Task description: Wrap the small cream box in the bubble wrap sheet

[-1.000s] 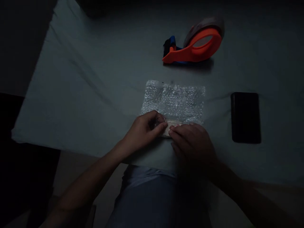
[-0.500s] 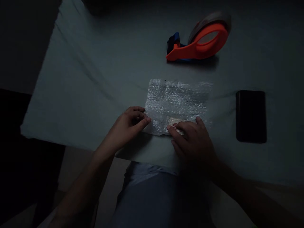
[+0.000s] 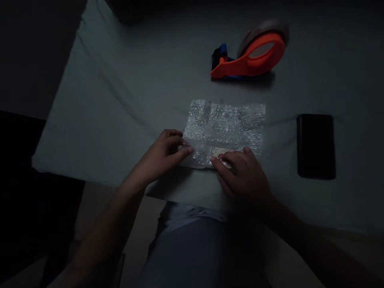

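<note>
A sheet of bubble wrap (image 3: 228, 124) lies on a pale cloth-covered table (image 3: 120, 100) in dim light. My left hand (image 3: 163, 154) pinches the wrap's near left corner, fingers curled on the edge. My right hand (image 3: 241, 174) rests with fingers pressed down on the wrap's near edge, over a small pale object (image 3: 220, 153) that lies under or within the wrap. What that object is cannot be made out.
An orange tape dispenser (image 3: 250, 56) with a roll of tape stands at the back of the table. A black phone (image 3: 315, 146) lies flat to the right of the wrap. The table's near edge runs just below my hands, with my lap beneath.
My left hand has moved left from the middle of the near edge to the wrap's left corner and taken hold of it. My right hand has stayed on the small object.
</note>
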The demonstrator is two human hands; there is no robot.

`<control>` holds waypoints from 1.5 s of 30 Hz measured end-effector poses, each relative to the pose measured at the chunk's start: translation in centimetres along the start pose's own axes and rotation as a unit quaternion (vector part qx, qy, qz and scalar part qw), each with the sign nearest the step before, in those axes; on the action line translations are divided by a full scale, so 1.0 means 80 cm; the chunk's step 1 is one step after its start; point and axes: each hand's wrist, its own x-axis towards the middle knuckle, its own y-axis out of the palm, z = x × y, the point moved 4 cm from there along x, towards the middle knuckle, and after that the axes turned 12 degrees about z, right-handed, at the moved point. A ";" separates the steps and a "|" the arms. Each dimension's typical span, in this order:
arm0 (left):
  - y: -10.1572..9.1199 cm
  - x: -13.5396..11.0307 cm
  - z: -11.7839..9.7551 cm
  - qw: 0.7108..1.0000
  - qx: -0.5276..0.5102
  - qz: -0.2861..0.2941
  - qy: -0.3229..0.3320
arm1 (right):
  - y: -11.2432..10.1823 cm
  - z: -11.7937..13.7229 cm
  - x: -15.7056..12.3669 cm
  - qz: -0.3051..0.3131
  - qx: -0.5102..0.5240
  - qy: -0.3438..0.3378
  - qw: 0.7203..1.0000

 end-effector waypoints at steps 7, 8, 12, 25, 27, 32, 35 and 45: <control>0.004 -0.003 0.004 1.000 -0.024 -0.006 -0.002 | 0.000 -0.001 -0.001 0.013 0.034 0.009 0.999; 0.004 -0.003 0.003 1.000 -0.015 -0.008 -0.008 | 0.001 -0.001 0.000 0.015 0.036 0.005 0.999; 0.002 -0.009 -0.002 0.998 0.055 0.001 -0.044 | 0.003 -0.003 0.001 0.014 0.034 -0.012 0.999; 0.016 -0.010 -0.003 0.992 -0.099 0.073 -0.025 | 0.011 -0.013 -0.002 -0.007 0.087 -0.022 0.996; 0.021 -0.004 0.002 0.992 -0.113 0.048 -0.031 | 0.011 -0.012 -0.001 0.000 0.083 -0.020 0.996; 0.037 0.006 0.011 0.993 -0.108 -0.005 -0.041 | 0.006 -0.007 0.000 0.002 0.051 -0.009 0.999; 0.043 0.007 0.012 0.993 -0.105 -0.041 -0.042 | -0.001 0.000 0.000 -0.007 0.022 0.004 1.000; 0.042 0.003 -0.014 0.986 -0.137 -0.094 0.021 | -0.004 0.003 0.000 0.007 0.000 -0.006 1.000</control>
